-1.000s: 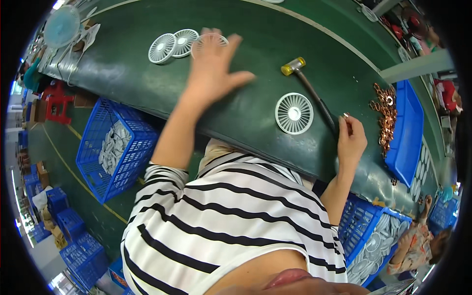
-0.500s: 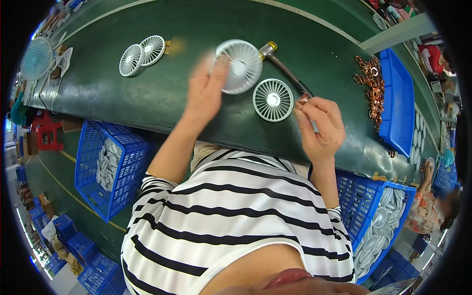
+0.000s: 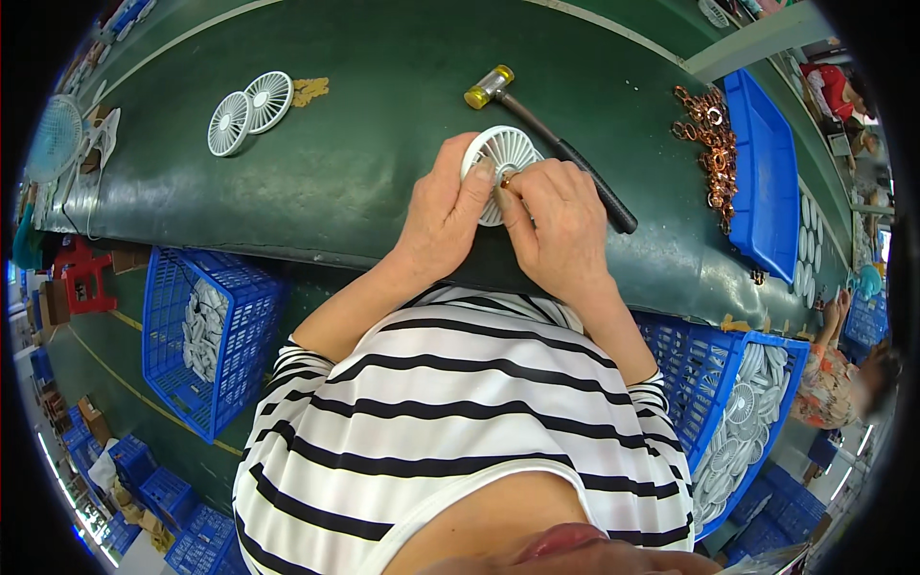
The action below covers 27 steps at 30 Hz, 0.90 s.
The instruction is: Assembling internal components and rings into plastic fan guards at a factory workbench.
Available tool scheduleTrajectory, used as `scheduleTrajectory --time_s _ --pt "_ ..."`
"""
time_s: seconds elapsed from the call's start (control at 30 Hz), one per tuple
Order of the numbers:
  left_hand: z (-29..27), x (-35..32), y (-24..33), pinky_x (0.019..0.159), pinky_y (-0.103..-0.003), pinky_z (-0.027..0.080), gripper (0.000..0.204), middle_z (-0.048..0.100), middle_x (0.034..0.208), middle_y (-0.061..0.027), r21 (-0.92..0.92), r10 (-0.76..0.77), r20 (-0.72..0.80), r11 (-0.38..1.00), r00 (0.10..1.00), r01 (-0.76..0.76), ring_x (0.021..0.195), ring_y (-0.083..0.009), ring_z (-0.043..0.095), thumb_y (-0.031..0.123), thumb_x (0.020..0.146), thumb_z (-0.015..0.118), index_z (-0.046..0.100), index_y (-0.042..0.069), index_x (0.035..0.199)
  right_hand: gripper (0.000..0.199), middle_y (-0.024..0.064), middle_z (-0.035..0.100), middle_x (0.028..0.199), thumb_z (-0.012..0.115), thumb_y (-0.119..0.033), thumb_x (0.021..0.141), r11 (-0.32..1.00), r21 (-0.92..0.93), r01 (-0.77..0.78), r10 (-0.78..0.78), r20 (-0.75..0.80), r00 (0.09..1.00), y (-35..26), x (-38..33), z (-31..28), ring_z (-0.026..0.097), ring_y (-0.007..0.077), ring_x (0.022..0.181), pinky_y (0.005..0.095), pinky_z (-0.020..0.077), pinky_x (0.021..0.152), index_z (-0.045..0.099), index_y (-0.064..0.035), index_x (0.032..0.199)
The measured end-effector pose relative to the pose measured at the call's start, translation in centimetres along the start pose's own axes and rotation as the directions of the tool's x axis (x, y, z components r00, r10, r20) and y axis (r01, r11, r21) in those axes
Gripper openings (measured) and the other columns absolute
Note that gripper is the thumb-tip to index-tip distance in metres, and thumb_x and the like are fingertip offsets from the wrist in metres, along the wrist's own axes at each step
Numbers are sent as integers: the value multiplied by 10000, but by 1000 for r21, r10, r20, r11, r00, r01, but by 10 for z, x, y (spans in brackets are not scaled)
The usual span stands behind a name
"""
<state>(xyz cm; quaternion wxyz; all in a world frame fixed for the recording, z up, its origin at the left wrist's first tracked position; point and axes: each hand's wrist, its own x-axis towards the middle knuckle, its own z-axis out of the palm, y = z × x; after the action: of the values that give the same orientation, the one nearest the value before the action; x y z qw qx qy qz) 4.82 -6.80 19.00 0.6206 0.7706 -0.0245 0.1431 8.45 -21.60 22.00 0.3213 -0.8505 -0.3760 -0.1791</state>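
grille [image 3: 505, 146]: held between both hands at the bench [image 3: 383, 81]

the white, round grille lies directly between the hands, with no long axis; its face is turned up toward the person. the left hand [image 3: 443, 209] holds it by the left rim, thumb across the spokes. the right hand [image 3: 561, 222] is narrow, its thumb and fingertips pinched on a small copper piece [image 3: 507, 178] near the middle of the grille. key relation: the piece is at the grille's face, right hand nearer; contact with the grille cannot be told, as the fingers cover it. the hammer [image 3: 559, 144] lies just beyond the right hand, head away from the person, handle slanting down to the right. loose grilles [image 3: 229, 124] lie to the left, copper rings [image 3: 717, 158] to the right beside a blue tray [image 3: 764, 163].
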Motion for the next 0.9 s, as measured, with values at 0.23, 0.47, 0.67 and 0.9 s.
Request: scheduleTrajectory --time_s 0.23,0.47,0.67,0.9 --pt "-4 1 6 810 -275 472 324 621 1003 -79 -219 -125 50 967 991 133 913 -123 572 251 1018 443 504 -8 1204 123 74 596 805 707 -45 751 999 42 22 -15 -157 987 5 -7 9 565 267 755 371 428 726 604 -55 816" --pt "-3 4 2 839 -251 453 326 607 1042 -55 -533 -318 213 755 924 382 943 -98 558 227 1012 422 520 -13 1209 130 58 612 804 741 -60 741 997 50 61 -48 -233 971 7 -11 4 579 240 732 394 468 814 632 -55 811" --pt "-1 1 3 799 -256 461 340 611 973 -61 -291 -195 106 932 975 217 880 -108 556 279 1018 444 516 1 1199 142 63 610 853 730 -53 738 998 5 65 -64 -122 990 8 -11 6 577 256 822 388 442 808 620 -51 827" --pt "-3 -3 3 773 -294 487 337 640 968 -105 -63 -77 98 995 992 83 858 -145 594 270 1017 433 495 6 1217 182 76 607 911 736 -68 729 1000 -22 -2 4 97 995 3 -12 2 566 279 863 381 412 819 603 -51 852"
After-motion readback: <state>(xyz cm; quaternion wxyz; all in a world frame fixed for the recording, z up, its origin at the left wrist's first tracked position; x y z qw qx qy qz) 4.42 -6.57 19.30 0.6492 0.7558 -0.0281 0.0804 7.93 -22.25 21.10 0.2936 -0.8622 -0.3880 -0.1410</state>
